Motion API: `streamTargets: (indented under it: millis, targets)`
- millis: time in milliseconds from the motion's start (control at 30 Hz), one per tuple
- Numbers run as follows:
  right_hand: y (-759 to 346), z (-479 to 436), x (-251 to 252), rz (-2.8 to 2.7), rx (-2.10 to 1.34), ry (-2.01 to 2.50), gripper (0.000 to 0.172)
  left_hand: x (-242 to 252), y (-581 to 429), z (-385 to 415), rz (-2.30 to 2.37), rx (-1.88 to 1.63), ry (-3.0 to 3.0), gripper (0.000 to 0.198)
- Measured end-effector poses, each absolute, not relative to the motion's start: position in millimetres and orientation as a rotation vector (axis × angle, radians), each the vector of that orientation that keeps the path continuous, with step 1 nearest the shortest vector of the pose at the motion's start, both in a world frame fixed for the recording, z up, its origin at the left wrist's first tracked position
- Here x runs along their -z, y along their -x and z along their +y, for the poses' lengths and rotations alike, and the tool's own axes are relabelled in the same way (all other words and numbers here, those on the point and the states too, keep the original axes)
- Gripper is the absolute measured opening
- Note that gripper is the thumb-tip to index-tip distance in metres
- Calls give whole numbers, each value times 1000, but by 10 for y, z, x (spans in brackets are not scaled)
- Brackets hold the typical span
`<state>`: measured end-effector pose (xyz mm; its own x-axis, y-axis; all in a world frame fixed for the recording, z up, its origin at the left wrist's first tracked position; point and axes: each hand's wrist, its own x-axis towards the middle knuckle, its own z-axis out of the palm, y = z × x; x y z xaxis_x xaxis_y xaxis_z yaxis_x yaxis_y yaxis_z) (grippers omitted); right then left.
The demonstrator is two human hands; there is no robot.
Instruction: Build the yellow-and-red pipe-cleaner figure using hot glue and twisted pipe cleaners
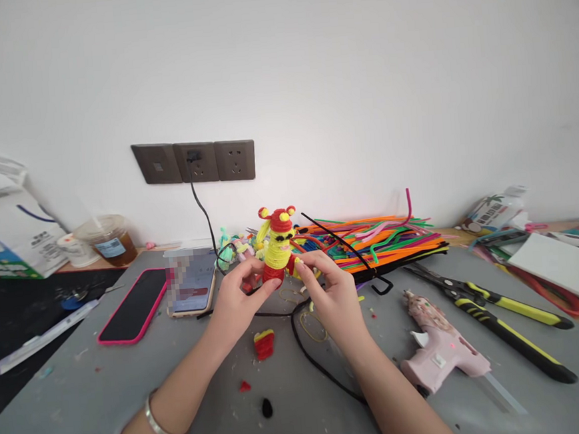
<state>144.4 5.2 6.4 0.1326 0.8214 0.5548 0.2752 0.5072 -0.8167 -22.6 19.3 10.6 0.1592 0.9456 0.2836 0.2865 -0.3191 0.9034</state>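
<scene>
A small pipe-cleaner doll point(278, 250), yellow in the body with a red hat and red lower part, is held upright above the grey mat. My left hand point(243, 294) grips its red lower part from the left, thumb in front. On the other side, my right hand point(329, 287) pinches the doll's red and yellow arm point(293, 265) between thumb and fingers. Below them on the mat lies a red piece with a yellow edge point(264, 345). Nearer to me are a red scrap point(245, 385) and a black oval piece point(267, 407).
A pink glue gun point(442, 345) and yellow-black pliers point(498, 314) lie at right. Behind is a pile of colourful pipe cleaners point(392, 242). Two phones, one a pink-edged phone point(135, 306), and a drink cup point(108, 241) are at left. A black cord point(313, 359) crosses the mat.
</scene>
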Motion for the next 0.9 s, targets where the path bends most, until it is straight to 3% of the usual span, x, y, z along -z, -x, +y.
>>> streamTargets:
  millis: [900]
  targets:
    - [-1453, 55, -59, -1417, -544, 1023, 17, -84, 235, 224, 1104, -1221, -1572, 28]
